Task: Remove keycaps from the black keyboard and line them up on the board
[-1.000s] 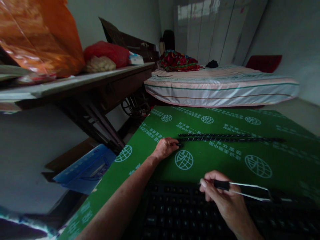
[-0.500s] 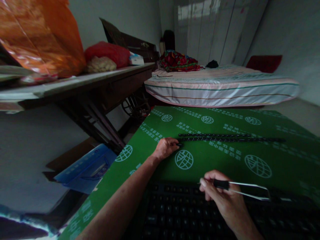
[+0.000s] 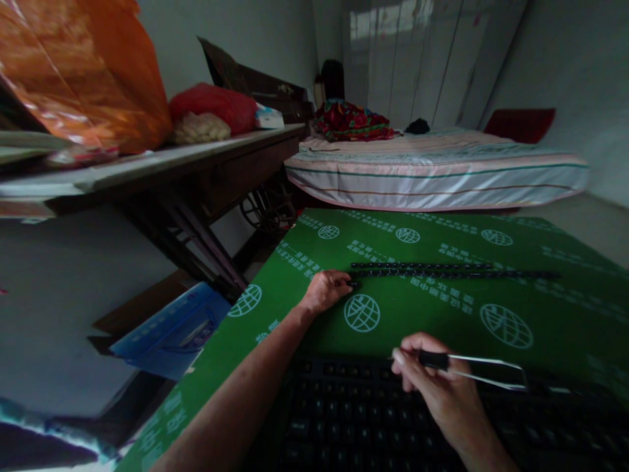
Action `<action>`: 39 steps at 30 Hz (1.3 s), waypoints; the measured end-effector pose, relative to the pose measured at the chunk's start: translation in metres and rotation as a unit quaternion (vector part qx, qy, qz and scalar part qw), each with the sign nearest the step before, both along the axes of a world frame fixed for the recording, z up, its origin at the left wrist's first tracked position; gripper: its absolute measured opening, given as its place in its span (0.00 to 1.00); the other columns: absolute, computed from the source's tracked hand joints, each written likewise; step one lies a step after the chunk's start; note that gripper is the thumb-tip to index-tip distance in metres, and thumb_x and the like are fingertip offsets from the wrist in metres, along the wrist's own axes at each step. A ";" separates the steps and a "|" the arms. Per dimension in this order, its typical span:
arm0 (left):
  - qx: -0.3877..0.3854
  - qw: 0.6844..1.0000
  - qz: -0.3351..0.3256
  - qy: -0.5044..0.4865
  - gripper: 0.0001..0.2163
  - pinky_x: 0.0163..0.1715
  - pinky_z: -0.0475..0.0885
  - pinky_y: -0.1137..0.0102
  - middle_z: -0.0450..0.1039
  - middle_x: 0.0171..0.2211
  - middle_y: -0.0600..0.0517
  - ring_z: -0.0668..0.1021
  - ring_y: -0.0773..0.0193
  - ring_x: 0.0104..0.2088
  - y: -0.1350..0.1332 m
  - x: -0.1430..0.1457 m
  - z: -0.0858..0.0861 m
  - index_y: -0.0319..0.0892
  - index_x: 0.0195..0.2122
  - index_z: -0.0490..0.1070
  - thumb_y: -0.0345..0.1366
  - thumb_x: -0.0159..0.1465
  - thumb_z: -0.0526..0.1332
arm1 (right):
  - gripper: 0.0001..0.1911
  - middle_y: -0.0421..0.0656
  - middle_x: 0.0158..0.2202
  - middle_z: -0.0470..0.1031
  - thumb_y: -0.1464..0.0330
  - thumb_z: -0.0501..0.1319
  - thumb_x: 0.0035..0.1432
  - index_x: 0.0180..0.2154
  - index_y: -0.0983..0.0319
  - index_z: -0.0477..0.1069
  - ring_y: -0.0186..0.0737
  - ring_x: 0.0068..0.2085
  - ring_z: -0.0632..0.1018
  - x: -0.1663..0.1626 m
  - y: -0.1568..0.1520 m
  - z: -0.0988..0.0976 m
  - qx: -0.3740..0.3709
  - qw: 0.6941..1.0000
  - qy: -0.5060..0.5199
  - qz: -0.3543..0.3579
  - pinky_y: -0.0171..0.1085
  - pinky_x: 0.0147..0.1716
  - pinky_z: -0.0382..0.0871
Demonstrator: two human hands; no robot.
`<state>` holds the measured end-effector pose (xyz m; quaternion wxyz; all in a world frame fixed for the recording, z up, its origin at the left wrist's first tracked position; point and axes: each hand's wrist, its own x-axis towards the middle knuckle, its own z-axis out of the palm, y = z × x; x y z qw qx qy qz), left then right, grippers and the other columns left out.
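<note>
In my right hand [image 3: 437, 387] is a wire keycap puller [image 3: 434, 360], held by its black handle with the pale wire loops sticking out to the right. That hand is closed and hovers over the upper part of a black keyboard [image 3: 339, 410]. Farther off, my left hand [image 3: 330, 290] rests on the green board [image 3: 422, 321], fingertips pinched on a small black keycap [image 3: 354, 284]. Just beyond those fingers run two lines of black keycaps [image 3: 442, 271], laid close together and stretching right.
A bed [image 3: 432, 170] stands beyond the board. On the left, a sewing machine table [image 3: 196, 160] bears an orange plastic bag [image 3: 98, 85], a red bag [image 3: 216, 105] and a small box [image 3: 269, 117]. A blue box [image 3: 171, 334] sits below it.
</note>
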<state>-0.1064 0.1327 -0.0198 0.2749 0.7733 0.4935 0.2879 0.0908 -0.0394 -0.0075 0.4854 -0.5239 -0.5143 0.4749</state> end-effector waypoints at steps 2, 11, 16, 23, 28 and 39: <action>-0.003 1.000 0.006 -0.008 0.09 0.26 0.68 0.75 0.73 0.25 0.54 0.73 0.68 0.24 -0.002 0.000 0.000 0.39 0.34 0.76 0.33 0.52 0.63 | 0.14 0.41 0.23 0.71 0.57 0.58 0.55 0.30 0.63 0.67 0.32 0.21 0.69 0.000 0.000 0.001 0.002 1.000 0.000 -0.005 0.31 0.21 0.64; -0.009 0.997 0.066 -0.029 0.10 0.26 0.67 0.74 0.73 0.22 0.53 0.72 0.67 0.23 -0.029 -0.027 0.008 0.37 0.32 0.76 0.36 0.54 0.58 | 0.14 0.41 0.23 0.72 0.57 0.60 0.53 0.29 0.63 0.67 0.32 0.21 0.70 -0.001 0.001 0.003 0.005 1.000 0.030 -0.003 0.32 0.22 0.63; -0.026 0.996 0.083 -0.028 0.11 0.21 0.64 0.75 0.70 0.19 0.55 0.69 0.69 0.20 -0.068 -0.050 0.014 0.37 0.30 0.75 0.38 0.55 0.58 | 0.18 0.40 0.21 0.71 0.54 0.57 0.54 0.26 0.63 0.69 0.31 0.20 0.68 -0.001 0.002 0.003 0.017 0.998 0.052 -0.010 0.31 0.21 0.62; -0.060 0.990 0.117 -0.060 0.11 0.22 0.63 0.74 0.69 0.19 0.55 0.69 0.69 0.20 -0.129 -0.058 0.026 0.36 0.30 0.76 0.38 0.54 0.58 | 0.18 0.39 0.21 0.72 0.54 0.59 0.53 0.31 0.63 0.67 0.29 0.18 0.67 0.001 0.004 -0.003 0.008 0.996 0.090 -0.029 0.29 0.18 0.61; -0.081 0.978 0.144 -0.126 0.10 0.23 0.64 0.74 0.69 0.19 0.54 0.69 0.68 0.21 -0.155 -0.059 0.034 0.36 0.30 0.75 0.38 0.52 0.61 | 0.16 0.38 0.20 0.70 0.56 0.61 0.52 0.28 0.64 0.67 0.28 0.17 0.66 0.004 0.003 0.000 0.034 0.999 0.037 -0.011 0.29 0.17 0.59; -0.062 0.982 0.015 -0.180 0.05 0.40 0.69 0.67 0.74 0.35 0.48 0.75 0.61 0.36 -0.172 -0.071 0.022 0.38 0.29 0.75 0.32 0.52 0.64 | 0.17 0.42 0.23 0.73 0.57 0.61 0.51 0.33 0.65 0.74 0.30 0.20 0.68 -0.022 -0.022 0.032 0.013 0.991 -0.037 0.129 0.30 0.20 0.62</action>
